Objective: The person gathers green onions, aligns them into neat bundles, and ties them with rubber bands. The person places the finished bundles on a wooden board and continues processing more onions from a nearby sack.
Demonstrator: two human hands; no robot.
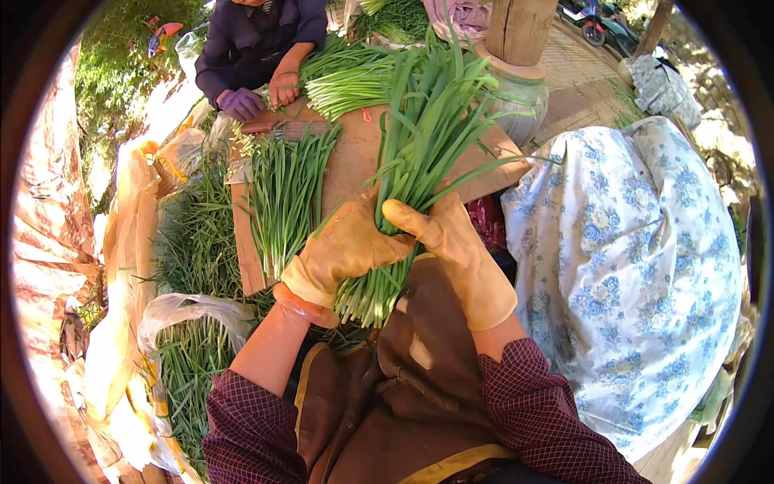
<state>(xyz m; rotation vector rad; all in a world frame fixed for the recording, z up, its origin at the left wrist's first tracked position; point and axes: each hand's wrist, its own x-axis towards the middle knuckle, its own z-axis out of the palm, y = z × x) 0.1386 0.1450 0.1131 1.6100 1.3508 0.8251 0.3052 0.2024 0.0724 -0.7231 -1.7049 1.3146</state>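
A thick bunch of garlic chives [423, 130] is gripped between both hands above the near edge of a wooden board [357, 157]. Its leaves point away from me and its pale cut ends [370, 299] point down toward my lap. My left hand [347, 245], in a tan rubber glove, wraps the bunch from the left. From the right, my right hand [450, 251], gloved alike, closes around it with the thumb across the front. A smaller bundle of chives [290, 193] lies on the board beside my left hand. My palms and some fingers are hidden.
Across the board sits a person [260, 54] with one purple-gloved hand, near more chives [351, 85] and a flat tool [263, 126]. Loose greens [196, 242] lie at left by plastic sheeting [136, 199]. A floral cloth bundle [617, 272] bulges at right; a wooden post [520, 30] stands behind.
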